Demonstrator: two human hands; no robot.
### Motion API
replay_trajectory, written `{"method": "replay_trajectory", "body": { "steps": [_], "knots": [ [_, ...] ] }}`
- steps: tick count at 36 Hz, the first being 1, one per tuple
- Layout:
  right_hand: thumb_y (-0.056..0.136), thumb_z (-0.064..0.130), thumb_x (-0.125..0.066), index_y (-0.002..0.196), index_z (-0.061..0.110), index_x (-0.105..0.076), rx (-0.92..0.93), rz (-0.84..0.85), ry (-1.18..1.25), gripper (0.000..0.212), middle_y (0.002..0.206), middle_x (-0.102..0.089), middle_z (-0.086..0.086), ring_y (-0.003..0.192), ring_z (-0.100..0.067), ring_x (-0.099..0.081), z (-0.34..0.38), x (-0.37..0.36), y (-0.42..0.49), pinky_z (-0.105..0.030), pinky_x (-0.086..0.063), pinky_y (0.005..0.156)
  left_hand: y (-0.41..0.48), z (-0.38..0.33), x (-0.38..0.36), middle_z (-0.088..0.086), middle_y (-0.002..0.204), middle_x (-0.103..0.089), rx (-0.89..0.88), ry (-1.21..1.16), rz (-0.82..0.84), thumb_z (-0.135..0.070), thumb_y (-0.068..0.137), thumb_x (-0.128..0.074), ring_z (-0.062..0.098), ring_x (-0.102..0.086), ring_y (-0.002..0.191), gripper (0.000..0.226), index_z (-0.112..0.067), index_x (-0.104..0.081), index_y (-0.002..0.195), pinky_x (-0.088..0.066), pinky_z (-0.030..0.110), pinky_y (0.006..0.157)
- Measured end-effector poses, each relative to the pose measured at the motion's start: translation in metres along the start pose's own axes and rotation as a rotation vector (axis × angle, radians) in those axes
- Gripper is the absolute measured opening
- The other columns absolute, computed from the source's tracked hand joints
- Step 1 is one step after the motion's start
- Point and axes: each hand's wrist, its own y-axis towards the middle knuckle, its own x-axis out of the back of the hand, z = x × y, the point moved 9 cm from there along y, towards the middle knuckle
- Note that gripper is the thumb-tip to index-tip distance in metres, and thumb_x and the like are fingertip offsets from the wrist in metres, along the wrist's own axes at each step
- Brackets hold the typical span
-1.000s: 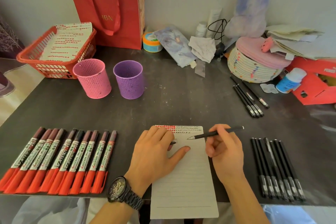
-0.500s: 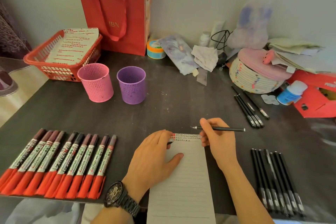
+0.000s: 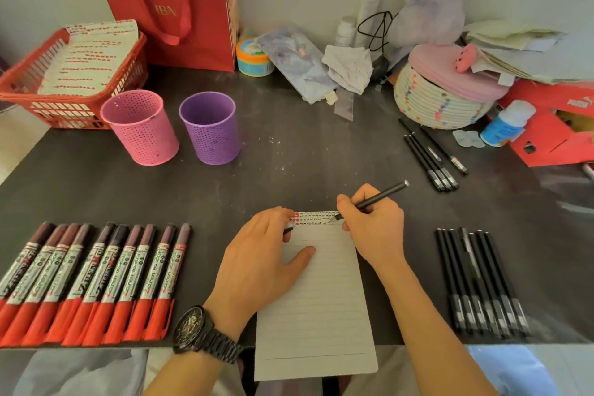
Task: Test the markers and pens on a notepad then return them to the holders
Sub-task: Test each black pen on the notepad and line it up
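Observation:
A lined notepad (image 3: 321,299) lies at the table's front edge, with small red and black marks along its top line. My left hand (image 3: 260,267) presses flat on its left side and pinches a small dark pen cap (image 3: 288,229) between the fingers. My right hand (image 3: 373,228) grips a black pen (image 3: 382,194), whose tip touches the right end of the top line. A row of several red markers (image 3: 96,276) lies at the left, several black pens (image 3: 479,280) at the right. The pink holder (image 3: 141,127) and purple holder (image 3: 210,127) stand upright behind.
More black pens (image 3: 430,154) lie at the right back, near a woven basket (image 3: 440,103) and a blue-white bottle (image 3: 506,124). A red basket with paper (image 3: 64,74) and a red bag (image 3: 173,3) stand at the back left. Clutter lines the wall.
My right hand turned the pen from lying level above the pad to tilted, and brought its tip down onto the top line. My left hand stayed on the pad.

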Motion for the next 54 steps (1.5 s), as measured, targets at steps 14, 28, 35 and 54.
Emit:
{"method": "replay_trajectory", "body": {
  "steps": [14, 28, 35, 54],
  "knots": [
    [0.088, 0.024, -0.07, 0.063, 0.02, -0.057, 0.033, 0.014, -0.041, 0.028, 0.051, -0.065, 0.005, 0.046, -0.001, -0.059, 0.002, -0.002, -0.0001, -0.008, -0.044, 0.052, -0.0003, -0.0003, 0.0012, -0.028, 0.087, -0.04, 0.002, -0.001, 0.001, -0.065, 0.083, -0.054, -0.003, -0.043, 0.092, 0.047, -0.039, -0.043, 0.121, -0.028, 0.002, 0.066],
    [0.09, 0.02, -0.07, 0.064, 0.019, -0.057, 0.036, 0.016, -0.039, 0.029, 0.052, -0.065, 0.003, 0.048, -0.002, -0.061, 0.0039, -0.0016, -0.0014, -0.008, -0.045, 0.053, -0.0008, -0.0001, 0.0022, -0.027, 0.089, -0.043, 0.014, -0.006, -0.001, -0.068, 0.083, -0.051, -0.003, -0.046, 0.087, 0.046, -0.041, -0.042, 0.119, -0.028, 0.003, 0.064],
    [0.09, 0.018, -0.069, 0.062, 0.022, -0.056, 0.051, 0.014, -0.037, 0.031, 0.051, -0.064, 0.004, 0.047, -0.002, -0.06, 0.0073, 0.0002, -0.0031, -0.008, -0.045, 0.054, 0.0, -0.0001, 0.0016, -0.031, 0.087, -0.037, 0.011, -0.008, 0.0, -0.069, 0.083, -0.048, -0.003, -0.046, 0.086, 0.05, -0.039, -0.043, 0.122, -0.028, 0.003, 0.064],
    [0.09, 0.017, -0.069, 0.063, 0.02, -0.055, 0.041, -0.008, -0.065, 0.031, 0.055, -0.064, 0.001, 0.05, -0.005, -0.064, 0.0066, 0.0022, -0.0019, -0.007, -0.046, 0.053, 0.0, -0.0004, 0.002, -0.031, 0.09, -0.039, 0.007, -0.018, -0.003, -0.071, 0.083, -0.045, -0.004, -0.048, 0.083, 0.047, -0.042, -0.041, 0.121, -0.027, 0.002, 0.063]
  ]
}}
